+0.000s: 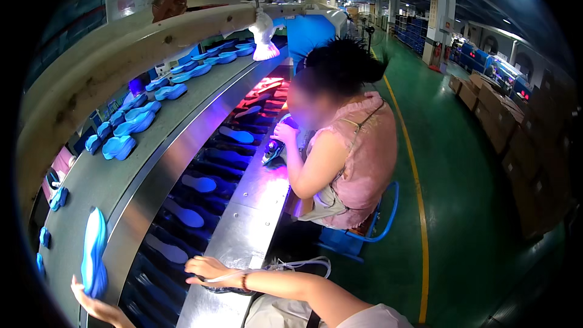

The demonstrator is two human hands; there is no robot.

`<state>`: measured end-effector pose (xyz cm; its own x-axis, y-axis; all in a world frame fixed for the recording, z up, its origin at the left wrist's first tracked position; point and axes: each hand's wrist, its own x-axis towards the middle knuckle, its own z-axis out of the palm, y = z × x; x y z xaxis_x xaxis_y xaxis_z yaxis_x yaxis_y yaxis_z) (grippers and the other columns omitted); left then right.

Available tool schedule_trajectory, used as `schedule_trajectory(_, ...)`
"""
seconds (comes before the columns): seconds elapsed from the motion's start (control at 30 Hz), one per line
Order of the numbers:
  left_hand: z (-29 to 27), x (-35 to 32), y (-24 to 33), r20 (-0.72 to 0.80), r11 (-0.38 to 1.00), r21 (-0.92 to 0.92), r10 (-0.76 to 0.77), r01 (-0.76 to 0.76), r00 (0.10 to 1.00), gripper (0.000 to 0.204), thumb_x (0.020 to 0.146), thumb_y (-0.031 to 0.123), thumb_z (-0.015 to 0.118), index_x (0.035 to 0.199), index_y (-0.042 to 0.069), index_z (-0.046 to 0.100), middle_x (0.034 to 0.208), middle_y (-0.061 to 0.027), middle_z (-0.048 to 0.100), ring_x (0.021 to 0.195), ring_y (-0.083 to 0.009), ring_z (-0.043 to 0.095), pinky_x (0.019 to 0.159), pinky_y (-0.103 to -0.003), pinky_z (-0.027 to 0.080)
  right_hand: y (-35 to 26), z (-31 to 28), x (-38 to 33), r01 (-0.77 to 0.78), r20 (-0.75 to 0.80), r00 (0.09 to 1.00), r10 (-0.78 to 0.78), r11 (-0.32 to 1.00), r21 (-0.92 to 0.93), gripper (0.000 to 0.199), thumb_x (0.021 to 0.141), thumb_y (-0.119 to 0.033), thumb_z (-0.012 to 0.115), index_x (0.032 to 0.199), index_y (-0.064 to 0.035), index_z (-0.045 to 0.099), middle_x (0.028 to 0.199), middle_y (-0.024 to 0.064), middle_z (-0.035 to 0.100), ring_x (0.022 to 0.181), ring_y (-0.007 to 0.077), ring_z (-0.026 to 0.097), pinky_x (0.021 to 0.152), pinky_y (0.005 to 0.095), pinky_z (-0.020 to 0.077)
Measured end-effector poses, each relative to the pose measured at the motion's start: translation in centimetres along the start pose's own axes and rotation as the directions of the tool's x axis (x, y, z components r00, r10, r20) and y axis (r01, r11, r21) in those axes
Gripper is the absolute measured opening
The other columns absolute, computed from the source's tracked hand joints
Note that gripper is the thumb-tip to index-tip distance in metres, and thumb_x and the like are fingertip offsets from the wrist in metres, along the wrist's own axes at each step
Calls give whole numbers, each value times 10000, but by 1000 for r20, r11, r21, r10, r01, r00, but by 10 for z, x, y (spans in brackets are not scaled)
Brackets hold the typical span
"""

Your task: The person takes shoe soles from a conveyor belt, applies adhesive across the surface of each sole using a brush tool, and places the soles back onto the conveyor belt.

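At the lower left, my left hand holds the lower end of a bright blue shoe sole, which stands nearly upright over the edge of the grey conveyor belt. My right hand lies over the steel ledge with its fingers stretched toward the dark rack. Beneath that hand and wrist is a dark object, mostly hidden. A thin white cord runs by the right wrist. Pale sole-shaped pieces, such as one insole, lie in the rack beside the ledge.
Several blue soles ride on the belt. Ahead on the right, a co-worker sits on a blue chair, bent over a shoe at the ledge. A lamp hangs from the curved beam. Cardboard boxes stand far right.
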<state>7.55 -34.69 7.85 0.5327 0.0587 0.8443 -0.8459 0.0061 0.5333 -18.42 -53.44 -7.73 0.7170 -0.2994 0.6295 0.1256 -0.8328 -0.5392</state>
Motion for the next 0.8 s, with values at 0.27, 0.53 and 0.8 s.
schedule_trajectory(0.27,-79,-141,18,561,71,-504,-731,861,389,317,751,160,544,1039,30,523,926,-98,569,875,-210,569,781,-371,477,-27,-26,-86,-444,-123,859,498,842,308,316,841,-362,572,933,-68,640,908,98,588,848,250,577,727,321,452)
schedule_trajectory(0.53,-145,-349,-39,644,-417,-375,-760,828,-91,377,817,104,482,1183,29,431,1096,-181,507,980,-306,544,830,-477,465,-42,-18,-98,-404,-194,828,526,800,443,247,856,-230,599,938,1,628,879,97,626,800,150,580,725,272,457)
schedule_trajectory(0.8,-77,-156,71,456,965,258,-158,40,876,498,748,75,614,1218,-6,472,1250,-179,475,1186,-338,416,1016,-390,309,-14,-2,-122,-474,-252,733,632,740,478,224,852,-195,598,898,19,642,877,114,626,765,189,592,719,282,468)
